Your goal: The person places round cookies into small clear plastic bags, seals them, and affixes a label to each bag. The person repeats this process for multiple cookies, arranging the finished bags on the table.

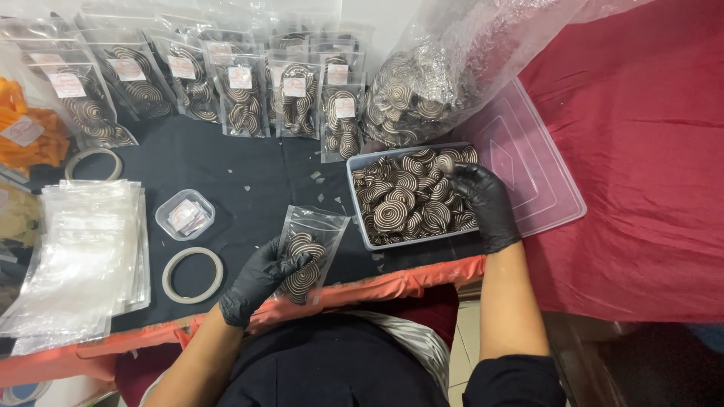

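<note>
Held low near the body, the clear pouch [308, 252] of spiral biscuits sits pinched in the left hand [256, 280], while the right hand [486, 203] closes on biscuits in the tray [359, 197]; a loose grip could crumble them onto the black surface [226, 166].

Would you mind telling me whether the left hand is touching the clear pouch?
Touching: the head view shows the left hand gripping the clear pouch along its edge.
</note>
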